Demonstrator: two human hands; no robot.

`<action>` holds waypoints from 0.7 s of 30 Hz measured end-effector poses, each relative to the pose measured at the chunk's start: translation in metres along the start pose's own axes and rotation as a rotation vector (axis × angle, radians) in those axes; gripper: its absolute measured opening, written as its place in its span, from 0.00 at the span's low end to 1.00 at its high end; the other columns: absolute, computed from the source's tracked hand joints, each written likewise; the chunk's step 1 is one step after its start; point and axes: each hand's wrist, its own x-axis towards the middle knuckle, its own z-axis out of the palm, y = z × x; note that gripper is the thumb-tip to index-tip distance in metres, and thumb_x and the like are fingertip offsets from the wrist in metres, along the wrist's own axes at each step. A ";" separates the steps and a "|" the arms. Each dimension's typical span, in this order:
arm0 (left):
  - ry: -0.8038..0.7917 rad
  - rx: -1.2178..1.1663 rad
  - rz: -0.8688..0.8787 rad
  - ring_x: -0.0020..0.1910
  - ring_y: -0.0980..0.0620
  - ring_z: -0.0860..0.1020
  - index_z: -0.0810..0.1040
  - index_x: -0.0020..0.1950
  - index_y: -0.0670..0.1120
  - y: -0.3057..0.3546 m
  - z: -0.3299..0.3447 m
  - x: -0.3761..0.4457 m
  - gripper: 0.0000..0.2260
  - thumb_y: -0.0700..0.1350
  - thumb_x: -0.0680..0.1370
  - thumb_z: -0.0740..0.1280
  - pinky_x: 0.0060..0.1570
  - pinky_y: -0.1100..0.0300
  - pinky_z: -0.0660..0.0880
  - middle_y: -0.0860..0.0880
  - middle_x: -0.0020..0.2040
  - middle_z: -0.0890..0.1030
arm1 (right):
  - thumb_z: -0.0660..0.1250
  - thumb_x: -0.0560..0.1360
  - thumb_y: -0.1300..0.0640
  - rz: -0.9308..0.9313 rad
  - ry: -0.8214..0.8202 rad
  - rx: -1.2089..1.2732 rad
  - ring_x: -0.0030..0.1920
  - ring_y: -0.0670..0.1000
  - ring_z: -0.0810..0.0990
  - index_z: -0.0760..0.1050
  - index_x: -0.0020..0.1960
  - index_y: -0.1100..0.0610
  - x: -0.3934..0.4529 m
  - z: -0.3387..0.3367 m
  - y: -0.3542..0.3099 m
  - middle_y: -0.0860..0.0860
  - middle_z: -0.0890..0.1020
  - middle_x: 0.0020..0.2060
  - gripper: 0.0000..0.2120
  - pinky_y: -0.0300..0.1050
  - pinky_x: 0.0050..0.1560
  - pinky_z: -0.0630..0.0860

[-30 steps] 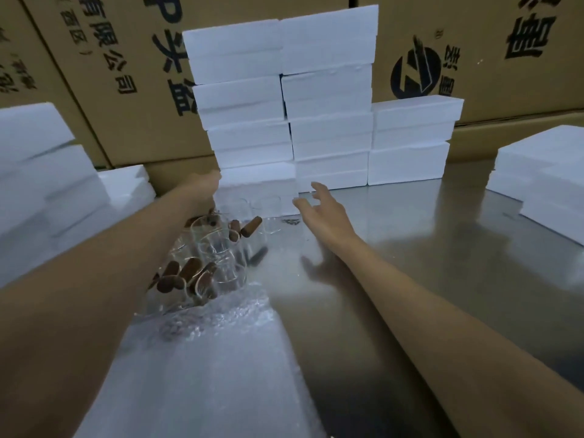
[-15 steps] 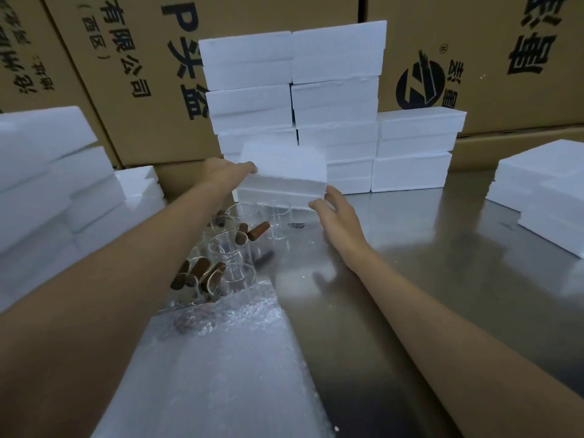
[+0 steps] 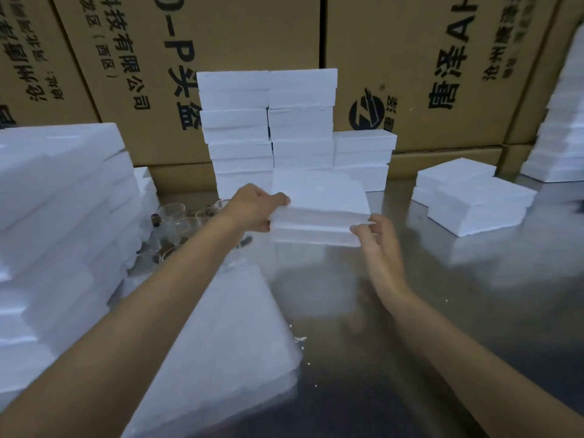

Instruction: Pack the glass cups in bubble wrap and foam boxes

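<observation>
Step in hand: fetching foam box [image 3: 319, 200], mid-bench before stack [image 3: 268, 128]. Left hand [image 3: 252, 207] grips left end; right hand [image 3: 376, 235] loose, fingertips at right corner. Cups [image 3: 177, 216] left, bubble wrap [image 3: 221, 343] at near edge. Next, likely: set down, open lid.

The table [image 3: 410, 311] is bare reflective metal; on it a bubble wrap stack [image 3: 221, 343] lies at the near edge, glass cups [image 3: 177, 222] toward the left, foam box stacks [image 3: 268, 137] along the far edge, foam lids [image 3: 474, 197] at the right; white crumbs [image 3: 300, 339] lie beside the wrap.
</observation>
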 end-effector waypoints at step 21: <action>-0.120 0.338 -0.095 0.40 0.45 0.75 0.73 0.44 0.41 -0.016 0.041 -0.029 0.12 0.48 0.81 0.65 0.45 0.55 0.75 0.41 0.43 0.77 | 0.55 0.81 0.41 0.290 -0.190 -0.483 0.55 0.60 0.78 0.73 0.64 0.69 0.001 -0.041 -0.025 0.62 0.79 0.58 0.31 0.52 0.57 0.72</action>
